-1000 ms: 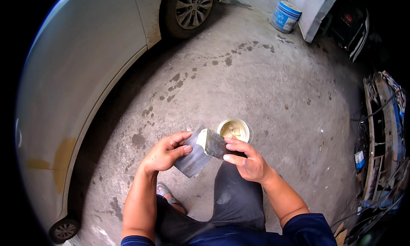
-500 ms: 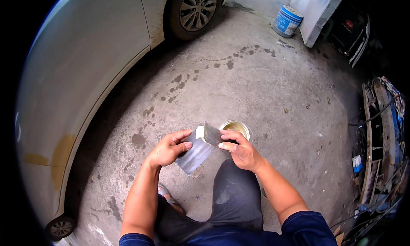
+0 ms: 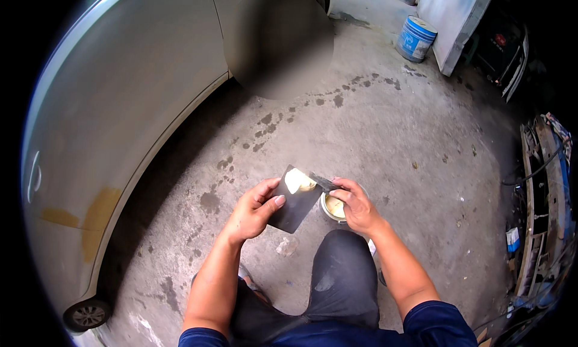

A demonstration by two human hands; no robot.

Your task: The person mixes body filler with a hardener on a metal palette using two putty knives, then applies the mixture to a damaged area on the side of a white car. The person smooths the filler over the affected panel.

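Observation:
My left hand (image 3: 254, 213) grips a dark flat mixing plate (image 3: 291, 213) by its left edge, thumb on top and fingers beneath. On the plate's far part sits a cream-coloured dab of putty (image 3: 296, 181). From the right, my right hand (image 3: 359, 210) pinches a dark putty scraper (image 3: 323, 181), its blade at the plate's edge against the dab. Just below that hand stands a round open can (image 3: 324, 212) with pale yellowish putty inside, partly hidden by the fingers.
To the left is a car door panel (image 3: 138, 76) with tan filler patches (image 3: 99, 220). A blurred round patch covers the car's nearer wheel area. A blue bucket (image 3: 415, 40) stands far right by a white panel (image 3: 454, 21). Car parts (image 3: 533, 214) are piled along the right.
The scraper has gone from upright to nearly flat at the plate's edge. The plate has tilted, and more of the putty shows on it. The whole view has shifted slightly.

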